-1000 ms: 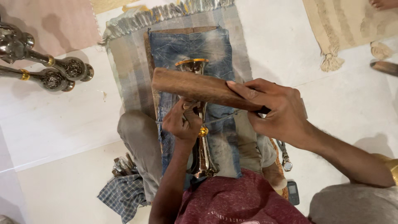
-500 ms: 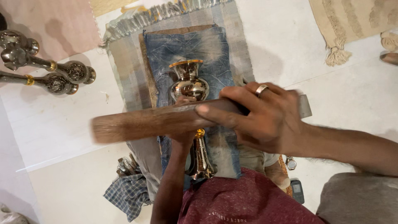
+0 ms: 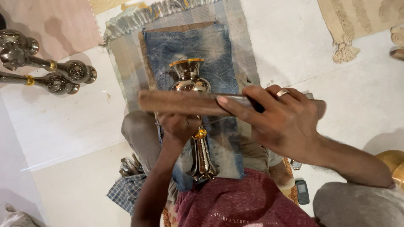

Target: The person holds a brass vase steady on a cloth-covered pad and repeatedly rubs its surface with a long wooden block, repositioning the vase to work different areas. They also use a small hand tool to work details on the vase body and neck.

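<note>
A shiny brass, vase-shaped metal piece (image 3: pixel 190 80) lies along my lap on a blue denim cloth (image 3: pixel 198 46). My left hand (image 3: pixel 179 126) is closed around its narrow middle, above a golden ring on the stem (image 3: pixel 201 151). My right hand (image 3: pixel 282 120), with a ring on one finger, grips a long flat brown wooden bar (image 3: pixel 176 103) and holds it crosswise over the piece, just below its bulb. The bar hides part of the piece.
Two dark metal stems with ball ends (image 3: pixel 50 73) lie on the white floor at left. A striped mat (image 3: pixel 126 50) sits under the denim. A fringed beige rug (image 3: pixel 357 21) is at top right. A small phone (image 3: pixel 301 191) and a checked cloth (image 3: pixel 124 193) lie beside my legs.
The bar has slid from left to right across the metal piece since half a second ago, and my right hand moved right with it. My left hand keeps its hold.
</note>
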Tool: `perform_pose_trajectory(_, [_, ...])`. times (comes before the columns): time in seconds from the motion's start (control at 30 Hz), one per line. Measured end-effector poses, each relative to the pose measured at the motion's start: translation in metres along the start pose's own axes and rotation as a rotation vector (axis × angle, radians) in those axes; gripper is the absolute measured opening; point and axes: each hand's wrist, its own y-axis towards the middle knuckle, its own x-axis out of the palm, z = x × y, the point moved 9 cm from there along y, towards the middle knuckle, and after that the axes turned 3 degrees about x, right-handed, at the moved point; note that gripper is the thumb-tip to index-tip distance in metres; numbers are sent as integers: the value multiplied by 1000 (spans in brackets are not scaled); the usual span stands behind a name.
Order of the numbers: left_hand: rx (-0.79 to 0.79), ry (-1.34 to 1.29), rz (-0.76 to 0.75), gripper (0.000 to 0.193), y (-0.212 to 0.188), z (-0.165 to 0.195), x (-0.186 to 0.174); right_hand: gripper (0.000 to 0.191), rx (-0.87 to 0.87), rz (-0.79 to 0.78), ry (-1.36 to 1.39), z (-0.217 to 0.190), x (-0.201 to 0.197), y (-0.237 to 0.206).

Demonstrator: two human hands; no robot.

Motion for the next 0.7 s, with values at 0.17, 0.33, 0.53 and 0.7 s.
perform_pose_trajectory(0.17, [79,51,-196,26,9,-2,11,55,149,31,22,22,14,-24])
perform_pose_trajectory(0.33, [165,47,-385,36,30,5,18,62,244,141,162,27,23,-46])
perform_pose_trajectory(0.53, [234,41,-598,33,48,12,29,70,351,292,232,21,38,-87])
perform_pose_trajectory(0.7, [362,14,-627,35,56,24,32,74,443,543,419,22,54,-124])
